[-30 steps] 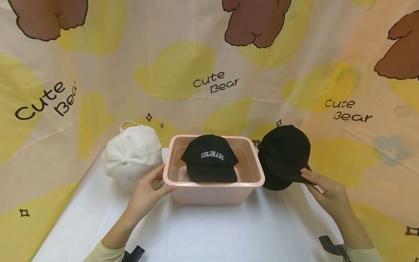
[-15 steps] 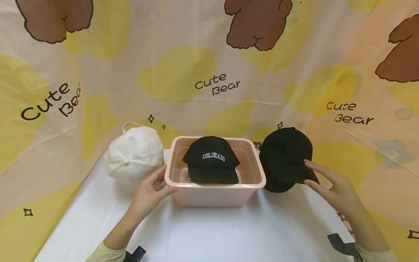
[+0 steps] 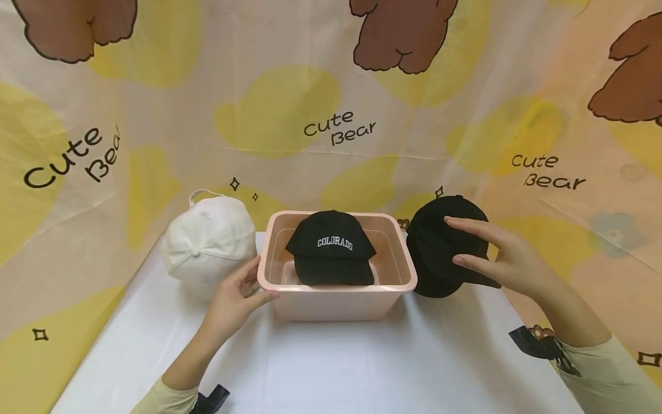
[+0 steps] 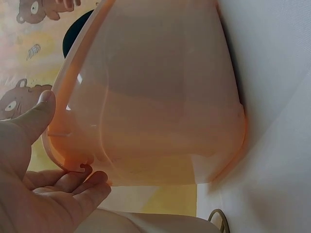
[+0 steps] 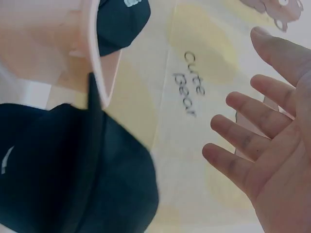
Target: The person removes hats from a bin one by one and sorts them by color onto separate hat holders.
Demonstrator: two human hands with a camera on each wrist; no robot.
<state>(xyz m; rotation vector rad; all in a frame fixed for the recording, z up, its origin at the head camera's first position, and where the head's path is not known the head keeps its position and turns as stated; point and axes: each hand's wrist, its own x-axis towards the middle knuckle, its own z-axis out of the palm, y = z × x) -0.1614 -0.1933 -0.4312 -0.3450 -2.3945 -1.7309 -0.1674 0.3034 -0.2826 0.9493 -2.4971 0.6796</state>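
Observation:
A pale pink plastic bin (image 3: 331, 307) stands mid-table in the head view. Inside, a black baseball cap (image 3: 333, 273) lettered COLORADO leans above the front rim. My left hand (image 3: 230, 310) grips the bin's left front corner, thumb on the rim and fingertips curled beneath its lip, as the left wrist view shows. To the right of the bin is a second black cap (image 3: 429, 253), its brim pointing right. My right hand (image 3: 509, 264) overlaps this cap in the head view, fingers spread and holding nothing; the right wrist view shows a gap between fingers and cap.
Left of the bin, behind my left hand, a white cap (image 3: 212, 238) sits with its strap loop upward. Everything stands on a white table (image 3: 320, 368). A bear-print cloth (image 3: 289, 115) hangs close behind. Black straps (image 3: 535, 345) are on both wrists.
My right hand has come off the right cap's brim and moved up and left over its crown, fingers now spread. The left hand and bin stay in place.

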